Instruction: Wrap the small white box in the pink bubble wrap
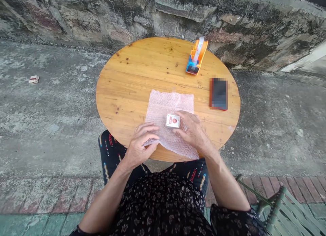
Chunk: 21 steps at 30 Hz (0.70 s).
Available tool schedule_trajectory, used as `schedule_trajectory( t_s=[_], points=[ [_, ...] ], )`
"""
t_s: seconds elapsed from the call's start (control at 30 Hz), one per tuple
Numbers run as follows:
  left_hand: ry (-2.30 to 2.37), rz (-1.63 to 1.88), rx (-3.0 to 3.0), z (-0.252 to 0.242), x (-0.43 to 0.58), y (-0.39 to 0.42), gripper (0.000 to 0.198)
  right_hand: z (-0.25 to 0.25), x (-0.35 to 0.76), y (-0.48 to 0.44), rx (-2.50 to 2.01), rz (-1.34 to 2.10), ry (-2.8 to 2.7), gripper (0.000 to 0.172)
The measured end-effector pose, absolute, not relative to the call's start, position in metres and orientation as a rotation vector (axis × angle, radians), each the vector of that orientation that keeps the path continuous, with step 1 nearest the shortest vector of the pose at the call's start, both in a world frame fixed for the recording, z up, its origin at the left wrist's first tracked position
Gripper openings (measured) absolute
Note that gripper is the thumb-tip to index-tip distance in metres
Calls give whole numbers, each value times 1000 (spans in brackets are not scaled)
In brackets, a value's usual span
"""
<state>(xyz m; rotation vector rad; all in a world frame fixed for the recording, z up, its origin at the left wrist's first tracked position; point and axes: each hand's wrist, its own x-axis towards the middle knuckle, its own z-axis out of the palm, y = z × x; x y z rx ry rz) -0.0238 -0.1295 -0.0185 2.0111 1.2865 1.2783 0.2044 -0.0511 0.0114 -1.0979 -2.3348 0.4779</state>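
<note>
A sheet of pinkish bubble wrap (160, 105) lies on the round wooden table in front of me. On the wrap rests a small white box (173, 120) with red print, its printed face up. My left hand (143, 140) pinches the near left edge of the bubble wrap between thumb and fingers, lifting it slightly. My right hand (192, 129) grips the box from the right, thumb at its near side and a finger at its far side. The other right fingers are partly hidden behind the hand.
An orange and blue tape dispenser (197, 55) stands at the table's far right. A dark, blurred-out rectangular object (219, 94) with a red edge lies nearer the right rim of the wooden table (127, 83). A stone wall (142, 18) rises behind; a green chair (287, 208) is at lower right.
</note>
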Motion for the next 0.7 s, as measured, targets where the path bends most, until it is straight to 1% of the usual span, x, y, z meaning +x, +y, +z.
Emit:
schedule_trajectory(
  t_s=[0.1, 0.2, 0.23, 0.3, 0.4, 0.47, 0.5, 0.63, 0.7],
  points=[
    [1336, 1286, 1954, -15, -23, -130, 12, 18, 221, -62, -1082, 595, -2251, 57],
    [1410, 1326, 1873, -10, -20, -128, 8, 21, 249, -81, -1080, 916, -2122, 55],
    [1430, 1339, 1857, -9, -19, -126, 7, 20, 259, -88, -1074, 1029, -2082, 56],
    [1457, 1360, 1833, -7, -16, -123, 6, 17, 273, -99, -1079, 1133, -2016, 64],
    [1485, 1381, 1786, -6, -11, -117, 5, 10, 276, -105, -1100, 1101, -2013, 77],
    [1525, 1374, 1752, -6, -8, -113, 5, 7, 267, -102, -1155, 996, -1999, 77],
    [1551, 1361, 1739, -6, -7, -112, 6, 6, 261, -99, -1188, 930, -1973, 71],
    [1646, 1308, 1691, -6, -6, -107, 10, 6, 237, -85, -1230, 704, -1849, 30],
    [1672, 1300, 1648, -5, -7, -104, 13, 8, 231, -79, -1249, 654, -1794, 21]
  ],
)
